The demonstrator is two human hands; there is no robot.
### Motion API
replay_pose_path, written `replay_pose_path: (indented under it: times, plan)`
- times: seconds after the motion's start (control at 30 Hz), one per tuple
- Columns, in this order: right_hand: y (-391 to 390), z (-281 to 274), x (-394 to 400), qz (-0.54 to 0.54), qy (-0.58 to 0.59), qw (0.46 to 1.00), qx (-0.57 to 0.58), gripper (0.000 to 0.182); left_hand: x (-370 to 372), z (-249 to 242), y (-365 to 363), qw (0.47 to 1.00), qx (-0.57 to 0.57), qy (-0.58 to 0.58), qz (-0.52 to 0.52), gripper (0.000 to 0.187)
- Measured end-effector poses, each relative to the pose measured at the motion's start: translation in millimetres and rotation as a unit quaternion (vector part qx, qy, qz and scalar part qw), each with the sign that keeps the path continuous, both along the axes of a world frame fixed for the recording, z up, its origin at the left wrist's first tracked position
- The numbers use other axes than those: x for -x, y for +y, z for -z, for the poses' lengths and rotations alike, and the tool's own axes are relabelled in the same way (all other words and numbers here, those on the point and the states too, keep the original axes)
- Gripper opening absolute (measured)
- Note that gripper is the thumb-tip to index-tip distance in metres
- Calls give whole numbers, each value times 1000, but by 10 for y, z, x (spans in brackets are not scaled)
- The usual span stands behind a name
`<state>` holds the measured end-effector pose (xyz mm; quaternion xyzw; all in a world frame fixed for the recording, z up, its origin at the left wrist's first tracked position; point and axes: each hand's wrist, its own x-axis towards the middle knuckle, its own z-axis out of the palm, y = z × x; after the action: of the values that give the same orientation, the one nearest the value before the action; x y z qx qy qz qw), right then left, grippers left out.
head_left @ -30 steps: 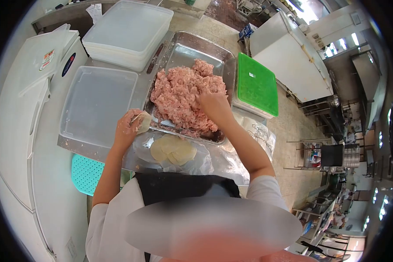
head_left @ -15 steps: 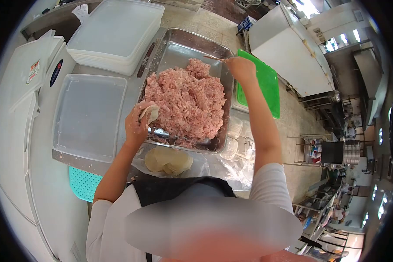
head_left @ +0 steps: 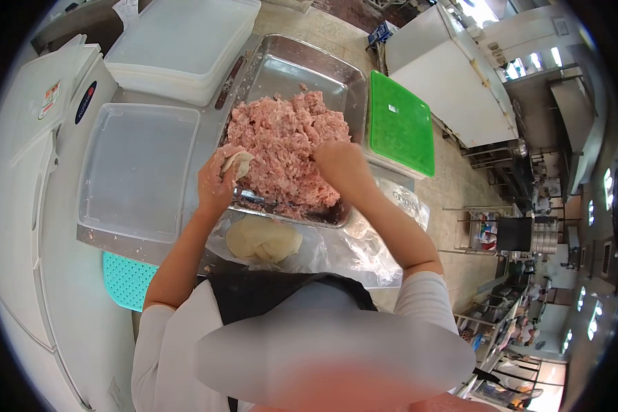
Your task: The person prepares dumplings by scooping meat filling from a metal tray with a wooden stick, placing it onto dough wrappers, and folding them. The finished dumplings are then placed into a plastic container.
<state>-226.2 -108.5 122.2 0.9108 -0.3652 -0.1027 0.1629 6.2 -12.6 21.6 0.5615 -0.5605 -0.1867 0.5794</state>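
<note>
A metal tray (head_left: 288,48) bears a big heap of pink minced meat (head_left: 278,137). My left hand (head_left: 218,180) is at the tray's left edge, its fingers curled round a pale round wrapper (head_left: 238,163). Over the right part of the meat is my right hand (head_left: 342,168), closed; the thin tool it held a moment earlier is hidden now, behind the hand or in the meat. Near my body, a stack of pale yellow round wrappers (head_left: 264,239) lies on clear plastic (head_left: 312,253).
Stacked lidded containers (head_left: 178,41) stand at the upper left, with a lidded plastic box (head_left: 139,172) below them. A knife (head_left: 229,82) lies left of the tray. A green-lidded box (head_left: 402,123) is on the right. More plastic bags (head_left: 374,250) lie near my right forearm.
My right hand has come down and left from the tray's upper right corner onto the meat. The upper lump of meat looks flattened. My left hand has barely moved.
</note>
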Motion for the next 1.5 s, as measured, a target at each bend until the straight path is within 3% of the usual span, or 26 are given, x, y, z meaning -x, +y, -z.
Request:
replay_pose_path:
  times: [0.2,0.27,0.37,0.5,0.63,0.77,0.83,0.93,0.97,1.03,1.13,1.27,1.43,1.5]
  plan:
    - [-351,-784,302,67,40,997,23,17,1,-29,-10,1000,5,-3,-3,18]
    - [-696,-709,359,146,-25,988,54,22,13,-34,-1,1000,2,-4,-9,19]
    - [-1193,-255,406,165,-94,981,45,23,22,-35,1,1000,3,-17,-14,20]
    - [-1254,415,169,45,-38,995,78,23,39,4,2,999,12,-21,-22,21]
    - [-683,14,25,-18,19,999,46,18,32,-2,-6,1000,10,-19,-19,23]
    - [-1023,-470,170,37,18,998,49,18,21,21,2,1000,2,-4,-22,26]
    - [-1355,-398,178,69,-28,996,53,19,24,33,-4,1000,1,-5,-27,27]
    - [-1783,276,185,65,-69,987,127,19,36,16,6,1000,-16,4,-20,29]
    - [-1699,338,72,63,-70,987,127,19,47,-3,6,1000,-20,5,-20,29]
    - [-1315,423,-165,-34,-61,997,20,17,20,0,-6,999,-25,6,-19,30]
    - [-944,-154,-319,-37,17,997,61,16,13,31,-5,1000,-15,2,-9,28]
    - [-719,-657,-458,-3,-103,994,29,15,-5,-10,16,1000,-11,7,-8,25]
    - [-570,209,-7,-26,-84,996,12,14,-30,4,-9,999,-6,48,-4,23]
    - [-551,199,65,-51,-108,993,25,13,-61,8,-17,999,8,47,-21,21]
